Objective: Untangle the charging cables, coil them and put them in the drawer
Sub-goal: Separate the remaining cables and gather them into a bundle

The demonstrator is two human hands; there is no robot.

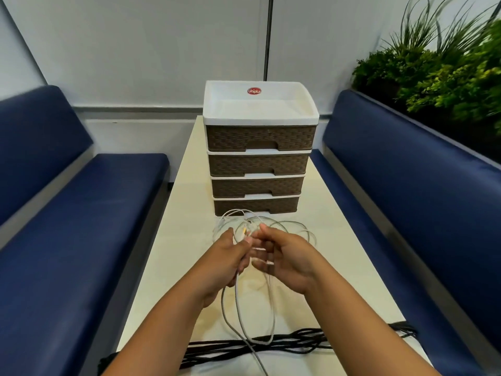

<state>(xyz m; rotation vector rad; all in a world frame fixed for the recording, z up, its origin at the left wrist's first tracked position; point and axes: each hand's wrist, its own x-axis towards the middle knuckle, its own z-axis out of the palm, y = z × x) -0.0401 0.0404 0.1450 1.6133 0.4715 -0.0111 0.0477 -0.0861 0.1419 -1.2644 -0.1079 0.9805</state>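
A tangle of thin white charging cables (282,226) is lifted above the cream table (336,256), with loops spreading toward the drawer unit and strands hanging down to the near edge (238,302). My left hand (227,261) grips a bundle of the white strands. My right hand (287,256) faces it, fingers curled around the strands near a connector. A brown woven drawer unit (257,169) with a white top stands farther back; all its drawers are closed. A black cable (260,346) lies stretched across the near edge of the table.
Blue padded benches (81,240) flank the narrow table on both sides. Green plants (439,71) stand behind the right bench. A dark pole rises behind the drawer unit against the white wall.
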